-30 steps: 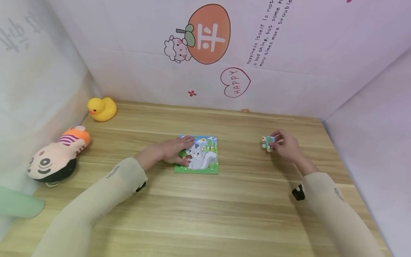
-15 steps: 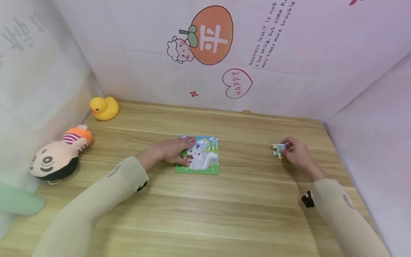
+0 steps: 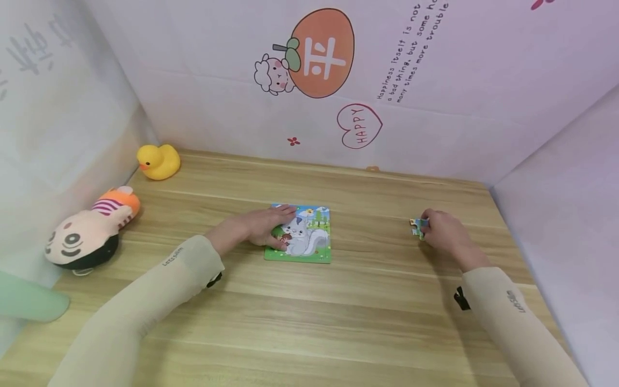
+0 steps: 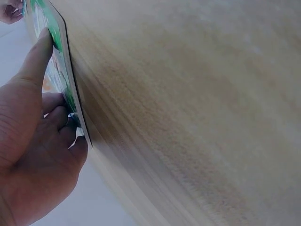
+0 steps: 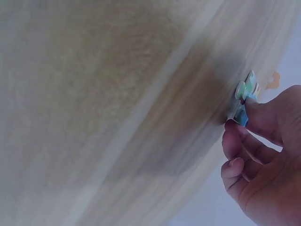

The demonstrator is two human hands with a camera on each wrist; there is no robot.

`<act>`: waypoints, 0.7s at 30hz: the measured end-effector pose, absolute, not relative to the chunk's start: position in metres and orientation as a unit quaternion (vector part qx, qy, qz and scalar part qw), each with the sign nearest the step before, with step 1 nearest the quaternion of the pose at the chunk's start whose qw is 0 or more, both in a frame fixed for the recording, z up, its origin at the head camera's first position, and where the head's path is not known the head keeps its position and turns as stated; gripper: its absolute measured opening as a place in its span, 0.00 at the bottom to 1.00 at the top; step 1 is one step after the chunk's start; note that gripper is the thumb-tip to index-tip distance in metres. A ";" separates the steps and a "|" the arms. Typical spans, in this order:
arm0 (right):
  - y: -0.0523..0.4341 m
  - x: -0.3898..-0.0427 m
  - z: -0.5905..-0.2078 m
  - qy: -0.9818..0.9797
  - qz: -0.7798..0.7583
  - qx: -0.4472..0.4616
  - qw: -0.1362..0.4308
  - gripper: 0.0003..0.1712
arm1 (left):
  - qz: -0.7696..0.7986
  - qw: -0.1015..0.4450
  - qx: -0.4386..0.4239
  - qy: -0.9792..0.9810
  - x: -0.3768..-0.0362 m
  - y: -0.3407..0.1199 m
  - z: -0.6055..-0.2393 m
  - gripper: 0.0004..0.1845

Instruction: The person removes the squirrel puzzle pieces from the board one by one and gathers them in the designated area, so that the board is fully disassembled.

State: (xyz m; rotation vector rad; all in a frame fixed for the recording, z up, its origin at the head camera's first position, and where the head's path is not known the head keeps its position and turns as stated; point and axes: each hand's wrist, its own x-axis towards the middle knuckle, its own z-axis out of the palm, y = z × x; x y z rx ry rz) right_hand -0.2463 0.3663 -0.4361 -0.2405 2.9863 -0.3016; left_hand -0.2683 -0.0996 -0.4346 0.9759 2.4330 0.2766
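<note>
Two hands work over the table (image 3: 338, 322): the left hand (image 3: 268, 226), fingers spread, rests across the left side of a picture puzzle (image 3: 313, 242), where light, flat pressure should keep it steady. Toward the table's right edge, the right hand (image 3: 445, 232) pinches a puzzle piece (image 3: 419, 224), best held by its rim to spare the knobs. The square puzzle shows a gray, bushy-tailed animal on green; the piece is green and blue. Farther, a yellow duck (image 3: 162, 164) sits in the far left corner.

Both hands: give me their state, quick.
Left hand: open, resting on the squirrel puzzle.
Right hand: closed, pinching a puzzle piece.
</note>
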 end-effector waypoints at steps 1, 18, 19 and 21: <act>0.365 -0.246 -0.435 0.990 -0.096 -0.079 0.069 0.20 | 0.102 0.250 0.358 0.894 -0.268 -0.100 -0.435 0.52; 0.364 -0.249 -0.432 0.991 -0.047 -0.079 0.101 0.18 | 0.099 0.251 0.354 0.896 -0.267 -0.100 -0.434 0.52; 0.364 -0.249 -0.432 0.990 -0.049 -0.078 0.102 0.18 | 0.100 0.251 0.353 0.896 -0.267 -0.100 -0.434 0.52; 0.365 -0.250 -0.432 0.990 -0.049 -0.079 0.103 0.19 | 0.100 0.250 0.353 0.896 -0.267 -0.100 -0.434 0.52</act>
